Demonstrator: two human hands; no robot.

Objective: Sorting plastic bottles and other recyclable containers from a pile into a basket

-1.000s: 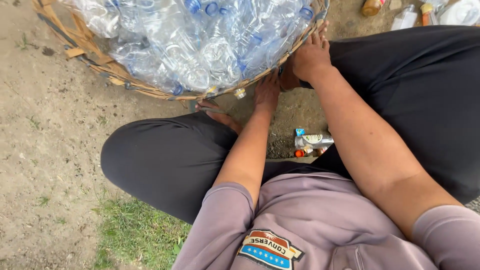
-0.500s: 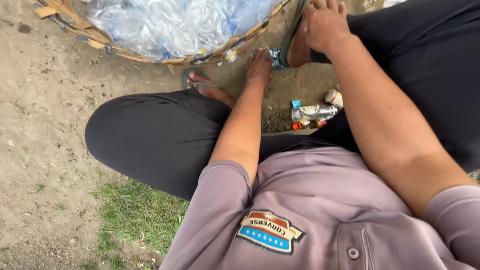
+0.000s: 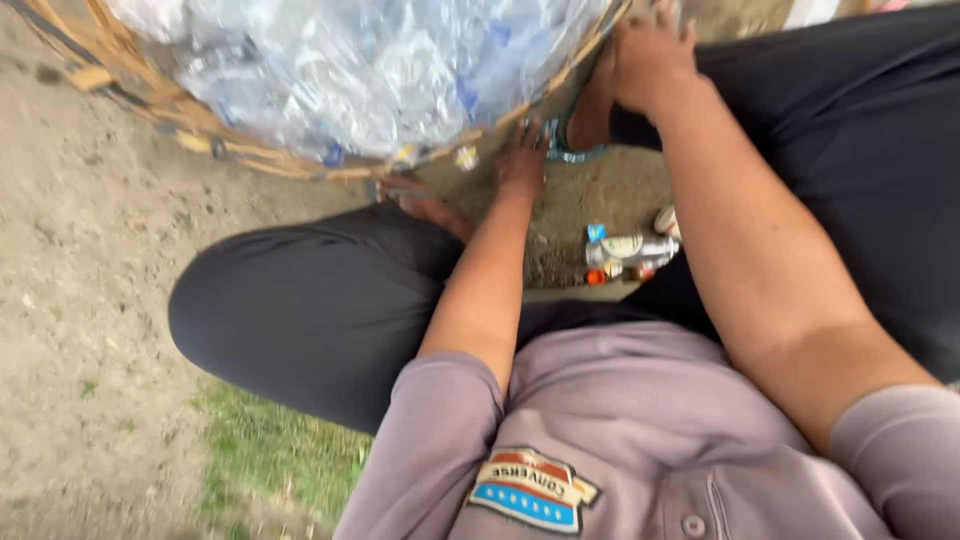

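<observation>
A woven bamboo basket (image 3: pixel 250 155) full of clear crushed plastic bottles (image 3: pixel 370 70) stands on the dirt in front of me. My left hand (image 3: pixel 523 160) reaches down to the ground just under the basket's near rim, fingers pointing down, beside a small pale scrap (image 3: pixel 466 157). Blur hides whether it holds anything. My right hand (image 3: pixel 650 60) rests with fingers spread by the basket's right rim, above my sandalled foot (image 3: pixel 585 125). I sit cross-legged in black trousers (image 3: pixel 300 310) and a mauve shirt.
A small cluster of little bottles and caps (image 3: pixel 625 252) lies on the dirt between my legs. My other foot (image 3: pixel 425 205) pokes out under the basket. Bare dirt stretches left, with a grass patch (image 3: pixel 270 460) at lower left.
The view has shifted, so the basket sits lower and more to the left in frame. My left hand stays low by the basket's rim and my right hand stays at the right rim.
</observation>
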